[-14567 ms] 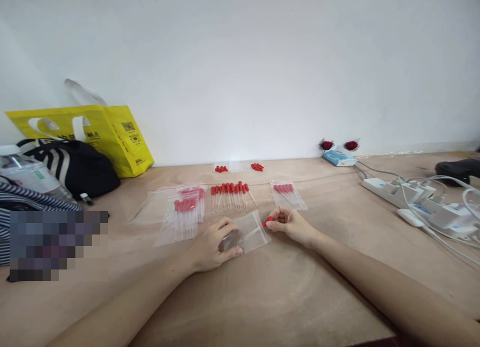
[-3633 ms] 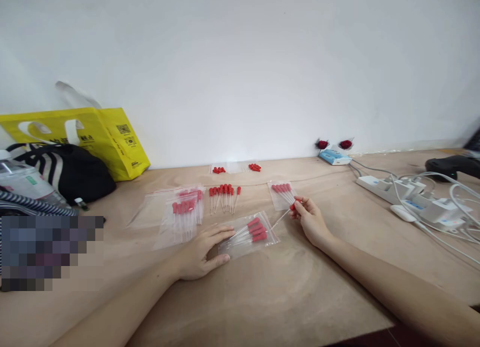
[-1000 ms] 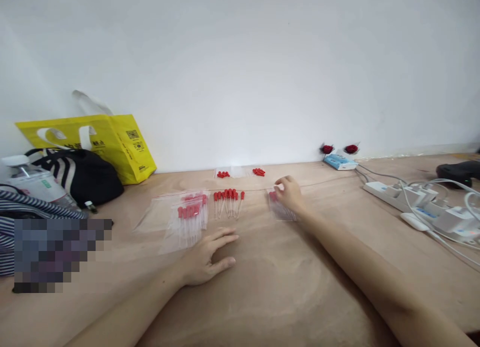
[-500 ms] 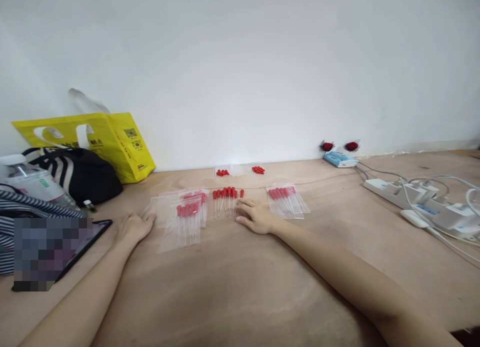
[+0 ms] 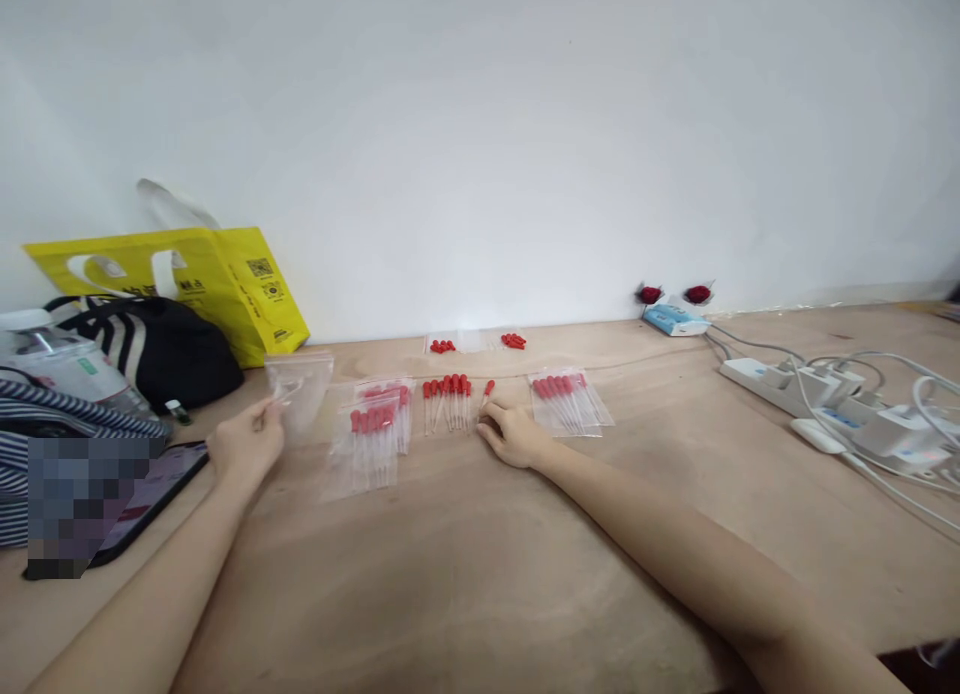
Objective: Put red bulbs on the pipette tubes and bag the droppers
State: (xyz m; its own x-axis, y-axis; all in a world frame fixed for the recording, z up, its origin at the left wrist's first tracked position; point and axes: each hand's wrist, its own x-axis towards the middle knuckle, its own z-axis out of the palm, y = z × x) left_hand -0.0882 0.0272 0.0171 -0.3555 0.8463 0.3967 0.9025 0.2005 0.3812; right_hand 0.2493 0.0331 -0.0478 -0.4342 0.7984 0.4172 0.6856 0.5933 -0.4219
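Observation:
My left hand [image 5: 251,439] is closed on the edge of a clear zip bag [image 5: 300,389], which it holds up off the table. My right hand [image 5: 510,434] rests on the table with its fingers pinched round the lower part of a dropper [image 5: 489,387], whose red bulb shows beyond the fingertips. Just left of it lies a row of loose droppers [image 5: 450,387] with red bulbs and thin clear tubes. Bagged droppers [image 5: 373,420] lie in overlapping zip bags between my hands. To the right of my right hand lies another bag of droppers [image 5: 566,399].
Loose red bulbs [image 5: 514,341] lie on clear bags near the wall. A yellow bag [image 5: 262,294], a black pouch [image 5: 187,349], a small bottle [image 5: 178,411] and a tablet or phone [image 5: 157,504] are at left. Power strips [image 5: 847,404] with cables and a blue pack [image 5: 675,320] stand at right.
My left hand has lifted a clear zip bag off the table, beside the bagged droppers. The right fingers have closed round the rightmost loose dropper, which is now tilted and slightly apart.

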